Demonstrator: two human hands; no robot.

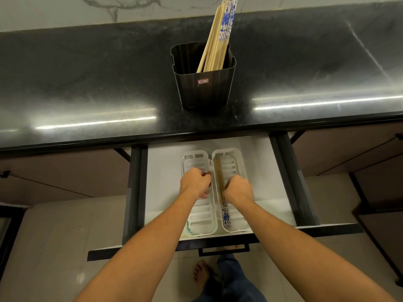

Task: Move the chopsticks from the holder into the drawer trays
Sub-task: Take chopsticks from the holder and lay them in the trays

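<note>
A black holder (205, 88) stands on the dark counter with several wooden chopsticks (214, 45) leaning in it, some with blue-and-white tops. Below it, the open drawer (161, 182) holds two white slotted trays side by side. The left tray (201, 221) has no chopsticks in it. My left hand (194, 183) is curled over its inner rim. A few chopsticks (220, 177) lie along the left side of the right tray (236, 219), patterned ends toward me. My right hand (238, 189) is curled over that tray, its thumb against those chopsticks.
The glossy black counter (87, 94) overhangs the back of the drawer. Dark cabinet fronts (340, 153) flank the drawer on both sides. The drawer's black front and handle (224, 249) are nearest me, with my leg and bare foot (201, 272) on the tiled floor below.
</note>
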